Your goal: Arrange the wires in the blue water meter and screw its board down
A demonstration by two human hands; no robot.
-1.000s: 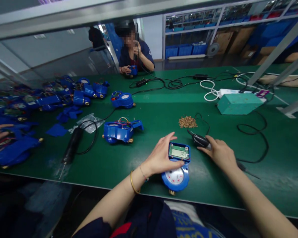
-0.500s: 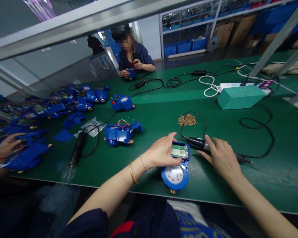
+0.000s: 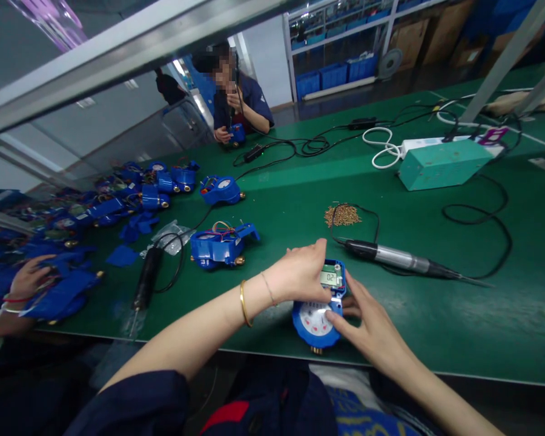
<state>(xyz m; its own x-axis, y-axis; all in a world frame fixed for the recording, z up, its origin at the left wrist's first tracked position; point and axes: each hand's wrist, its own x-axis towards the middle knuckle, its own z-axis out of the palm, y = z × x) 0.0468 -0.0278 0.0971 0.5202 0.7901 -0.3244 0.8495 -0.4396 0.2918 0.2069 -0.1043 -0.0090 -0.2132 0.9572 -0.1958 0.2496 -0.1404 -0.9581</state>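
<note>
Left hand [image 3: 300, 269]: palm down, fingers curved, thumb extended. Right hand [image 3: 367, 324]: fingers spread, angled inward. Forearms converging.
</note>
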